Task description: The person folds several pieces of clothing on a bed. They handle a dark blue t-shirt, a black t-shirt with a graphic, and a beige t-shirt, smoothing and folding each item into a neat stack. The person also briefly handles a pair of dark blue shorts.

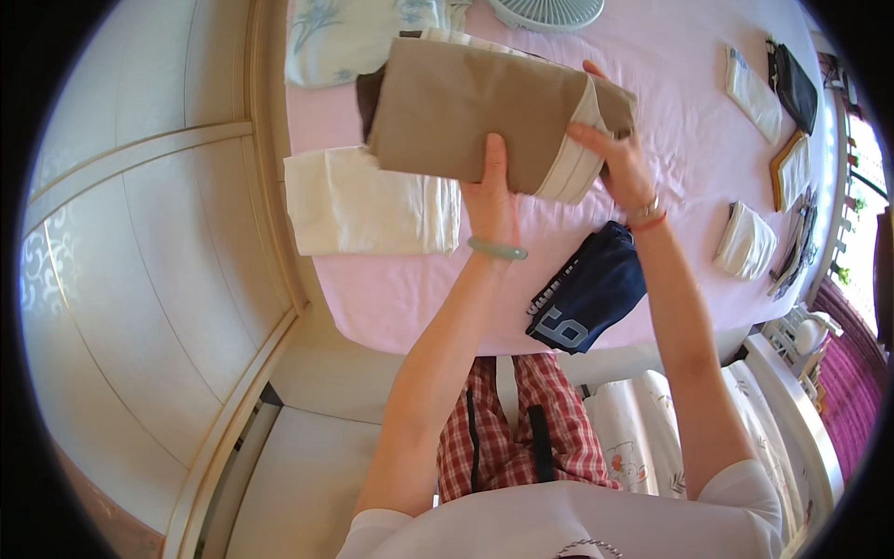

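Observation:
Folded brown trousers (pixel 475 107), with a cream band at the right end, are held up over the bed by both hands. My left hand (pixel 494 191) grips their near edge, thumb on top and fingers hidden underneath. My right hand (pixel 619 158) clasps the cream-banded end, its thumb on the upper face. A darker piece of cloth (pixel 368 102) shows at the left end of the bundle. Below and left of it lies a folded white cloth (pixel 372 210). Nearer me, under my right forearm, is a folded navy garment (pixel 596 289) with pale print.
The bed has a pink sheet (pixel 410 307). Folded white clothes (pixel 745 240) and a dark folded item (pixel 793 88) lie along its right side. A round fan (pixel 549 9) and patterned bedding (pixel 358 37) are at the far side. A pale wardrobe (pixel 149 270) stands left.

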`<act>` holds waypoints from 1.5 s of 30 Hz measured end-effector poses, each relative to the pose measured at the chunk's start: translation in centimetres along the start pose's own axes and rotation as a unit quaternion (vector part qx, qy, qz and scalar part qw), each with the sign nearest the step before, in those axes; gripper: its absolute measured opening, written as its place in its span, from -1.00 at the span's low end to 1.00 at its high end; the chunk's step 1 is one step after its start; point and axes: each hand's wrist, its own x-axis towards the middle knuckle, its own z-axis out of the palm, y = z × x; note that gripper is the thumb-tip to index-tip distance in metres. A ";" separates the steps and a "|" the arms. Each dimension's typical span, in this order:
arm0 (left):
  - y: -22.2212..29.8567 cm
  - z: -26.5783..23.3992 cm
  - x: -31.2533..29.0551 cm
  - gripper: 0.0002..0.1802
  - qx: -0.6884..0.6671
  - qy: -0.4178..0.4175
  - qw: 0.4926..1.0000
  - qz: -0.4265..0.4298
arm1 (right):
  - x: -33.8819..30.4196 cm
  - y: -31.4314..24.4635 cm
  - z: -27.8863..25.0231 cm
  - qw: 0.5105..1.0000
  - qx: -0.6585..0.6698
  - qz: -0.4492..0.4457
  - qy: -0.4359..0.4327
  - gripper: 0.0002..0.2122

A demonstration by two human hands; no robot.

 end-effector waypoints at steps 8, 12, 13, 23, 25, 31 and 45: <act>-4.3 -4.5 -1.1 -0.58 0.395 -0.043 0.916 -0.053 | 1.3 6.6 -9.9 0.825 -0.521 -0.116 0.183 -0.40; -2.0 -1.2 4.2 -0.62 0.636 -0.218 0.640 0.373 | 0.8 5.2 -5.6 0.689 -0.688 -0.203 0.101 -0.47; -2.1 -0.8 6.3 -0.56 0.696 -0.216 0.566 0.384 | 1.3 5.8 -4.5 0.683 -0.698 -0.204 0.067 -0.48; -4.5 -4.9 13.3 -0.30 0.811 -0.224 0.415 0.345 | 3.8 13.0 -5.9 0.709 -0.679 -0.179 0.062 -0.43; -4.8 -4.9 13.3 -0.30 0.814 -0.222 0.405 0.353 | 3.8 13.0 -6.2 0.709 -0.679 -0.181 0.057 -0.43; -4.4 -3.6 11.8 -0.33 0.839 -0.203 0.365 0.349 | 3.0 11.9 -10.8 0.690 -0.698 -0.186 0.032 -0.39; -10.3 -18.3 -11.4 -0.48 0.833 -0.454 0.282 0.143 | -22.7 14.7 -28.3 0.597 -0.759 0.175 0.194 -0.32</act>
